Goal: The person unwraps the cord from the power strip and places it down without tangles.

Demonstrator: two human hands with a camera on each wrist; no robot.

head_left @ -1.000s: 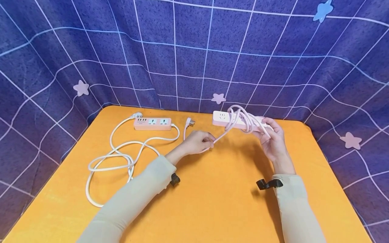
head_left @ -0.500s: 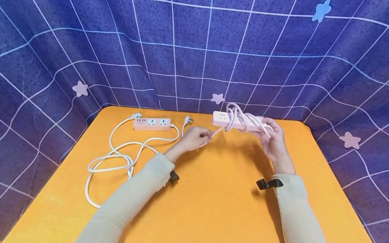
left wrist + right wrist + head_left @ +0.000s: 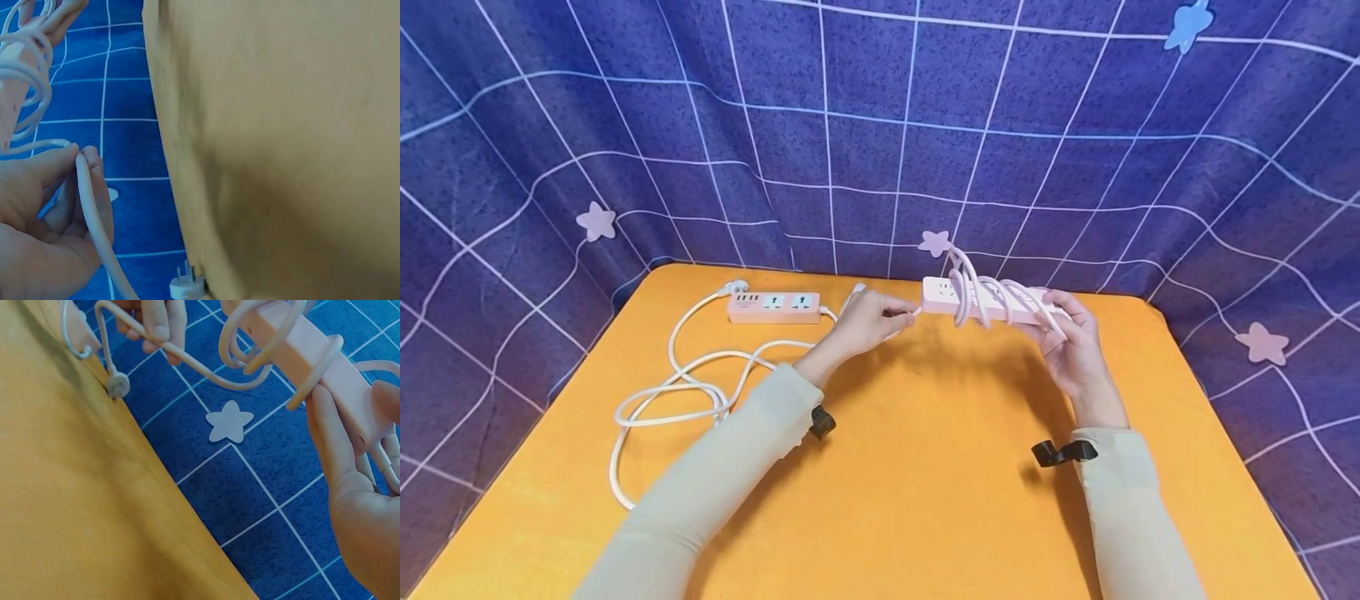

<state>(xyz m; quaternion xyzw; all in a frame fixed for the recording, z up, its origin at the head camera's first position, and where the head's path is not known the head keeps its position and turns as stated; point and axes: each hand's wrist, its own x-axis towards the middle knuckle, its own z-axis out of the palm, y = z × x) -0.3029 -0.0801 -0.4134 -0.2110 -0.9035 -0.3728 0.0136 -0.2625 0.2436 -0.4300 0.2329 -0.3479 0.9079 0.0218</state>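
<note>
My right hand (image 3: 1078,354) grips the right end of a pink-and-white power strip (image 3: 938,292), raised over the table's far side. Loose loops of its pale pink cord wrap around the strip. Between thumb and fingers, my left hand (image 3: 867,323) pinches that cord just off the strip's left end. In the left wrist view the cord (image 3: 94,215) runs down past the fingers. The cord's plug (image 3: 117,385) shows near the table edge in the right wrist view; in the head view my left hand mostly hides it.
A second pink power strip (image 3: 775,312) lies at the back left of the orange table (image 3: 940,483). Its white cord (image 3: 662,420) spreads in loops toward the front left. A blue grid curtain (image 3: 865,150) with stars hangs behind the table.
My left hand has moved up and slightly left with the cord, closer to the strip's level. The cord loops on the strip have shifted and spread. My right hand has stayed nearly still.
</note>
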